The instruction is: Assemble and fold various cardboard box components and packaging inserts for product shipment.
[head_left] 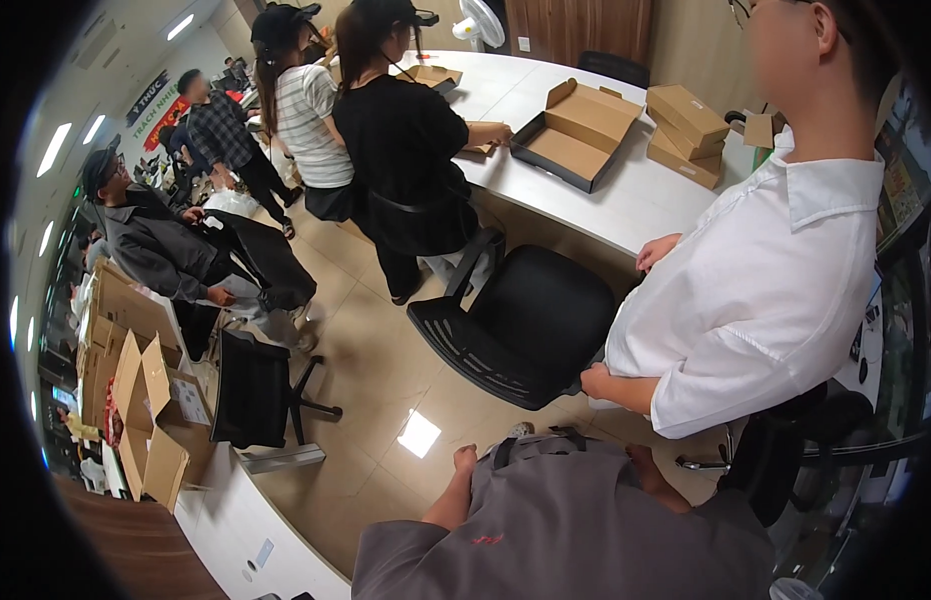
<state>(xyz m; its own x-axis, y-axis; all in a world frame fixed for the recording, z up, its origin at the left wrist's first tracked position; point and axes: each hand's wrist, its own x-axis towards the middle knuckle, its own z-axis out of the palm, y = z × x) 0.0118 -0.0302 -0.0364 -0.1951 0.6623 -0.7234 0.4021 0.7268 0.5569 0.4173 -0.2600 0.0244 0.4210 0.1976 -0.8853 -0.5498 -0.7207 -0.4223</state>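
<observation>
My left hand (pixel 466 458) hangs beside the front of my dark grey shirt (pixel 566 510), its fingers curled in and nothing visible in them. On the other side my right hand (pixel 642 460) is low against the shirt, and its fingers are too hidden to read. Neither hand touches a table. Closest ahead is a black office chair (pixel 551 300). Beyond it, a box with a black outside and brown inside (pixel 586 135) lies with its lid up on the white table (pixel 626 215).
A person in a white shirt (pixel 756 280) stands close on my right. Brown boxes (pixel 686 130) are stacked on the table. A person in black (pixel 406 130) reaches over it. Left are another black chair (pixel 254 385), an opened carton (pixel 161 420) and a white desk (pixel 251 520).
</observation>
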